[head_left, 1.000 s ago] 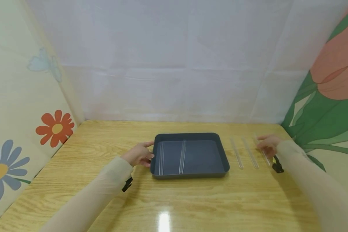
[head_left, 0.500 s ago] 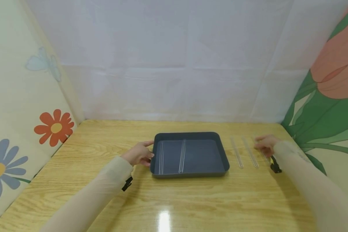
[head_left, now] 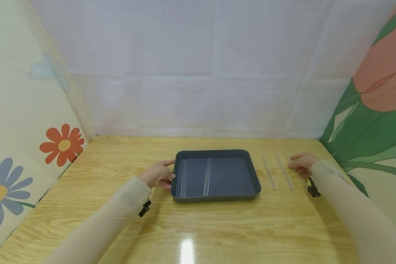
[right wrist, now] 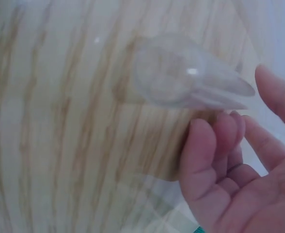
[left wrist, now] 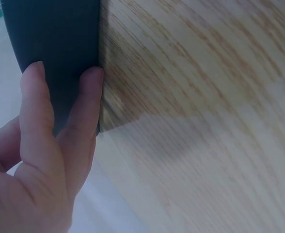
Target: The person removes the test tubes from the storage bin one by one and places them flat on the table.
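Note:
My left hand (head_left: 158,175) touches the left wall of a dark rectangular tray (head_left: 216,199); in the left wrist view its straight fingers (left wrist: 36,107) lie against the outer side. Clear tubes lie lengthwise in the tray, one near its left wall and another tube (head_left: 207,178) left of its middle. My right hand (head_left: 303,164) is over a clear test tube (right wrist: 176,73) at the right of the table. Seen from the right wrist, its thumb stands apart from the bent fingers (right wrist: 200,145), with the tube's far end between them.
Between tray and right hand, two more clear tubes lie side by side, a nearer tube (head_left: 269,174) and a farther tube (head_left: 285,174). The wooden table (head_left: 217,231) meets a white cloth (head_left: 198,73) at the back. Floral panels stand left and right.
My right hand has shifted slightly left, and the test tube under it has moved left too. The left hand and the tray have stayed in place.

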### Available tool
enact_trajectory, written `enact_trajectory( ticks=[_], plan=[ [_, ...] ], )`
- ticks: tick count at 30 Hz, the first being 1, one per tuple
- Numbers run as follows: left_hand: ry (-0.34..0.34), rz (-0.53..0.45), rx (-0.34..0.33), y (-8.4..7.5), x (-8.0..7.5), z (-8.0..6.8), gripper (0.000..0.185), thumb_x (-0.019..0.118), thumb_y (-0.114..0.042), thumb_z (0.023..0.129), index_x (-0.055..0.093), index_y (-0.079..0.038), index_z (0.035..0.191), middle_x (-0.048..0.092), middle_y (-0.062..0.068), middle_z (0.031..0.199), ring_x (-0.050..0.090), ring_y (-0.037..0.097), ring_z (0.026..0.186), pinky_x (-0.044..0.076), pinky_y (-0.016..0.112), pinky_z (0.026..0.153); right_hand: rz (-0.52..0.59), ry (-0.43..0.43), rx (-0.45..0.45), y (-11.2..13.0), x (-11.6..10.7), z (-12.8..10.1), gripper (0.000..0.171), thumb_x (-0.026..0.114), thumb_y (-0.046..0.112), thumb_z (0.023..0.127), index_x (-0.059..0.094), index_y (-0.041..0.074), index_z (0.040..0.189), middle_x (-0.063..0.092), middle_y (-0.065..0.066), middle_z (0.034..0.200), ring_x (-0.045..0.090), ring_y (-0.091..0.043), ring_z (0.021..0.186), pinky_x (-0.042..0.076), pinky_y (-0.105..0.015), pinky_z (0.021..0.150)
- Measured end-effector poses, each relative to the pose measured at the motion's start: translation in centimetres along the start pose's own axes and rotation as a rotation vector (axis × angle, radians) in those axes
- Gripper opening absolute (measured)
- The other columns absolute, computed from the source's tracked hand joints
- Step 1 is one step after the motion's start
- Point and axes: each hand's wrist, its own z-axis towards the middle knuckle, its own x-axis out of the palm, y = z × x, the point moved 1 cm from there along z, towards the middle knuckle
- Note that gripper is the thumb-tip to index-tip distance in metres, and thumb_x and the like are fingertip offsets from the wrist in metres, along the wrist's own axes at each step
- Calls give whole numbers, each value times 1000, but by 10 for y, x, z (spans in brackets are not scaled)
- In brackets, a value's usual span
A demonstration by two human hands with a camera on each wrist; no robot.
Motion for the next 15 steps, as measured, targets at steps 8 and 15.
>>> enact_trajectory(
  ticks=[8, 15],
  plan=[
    [-3, 3, 0, 0, 1, -1, 71, 48, 13, 92, 22, -8, 155, 49, 34, 128, 62, 24, 73, 53, 24, 48, -1, 19, 10, -1, -2, -3, 74, 60, 10, 92, 15, -8, 147, 53, 2, 73, 50, -12, 66, 45, -30, 67],
    [-3, 2, 4, -1, 1, -2, 71, 48, 13, 92, 22, -7, 155, 49, 34, 128, 62, 23, 70, 53, 24, 48, 29, 30, 12, -3, -5, -4, 73, 59, 11, 92, 13, -9, 146, 52, 4, 70, 52, -11, 64, 44, -29, 65]
  ],
)
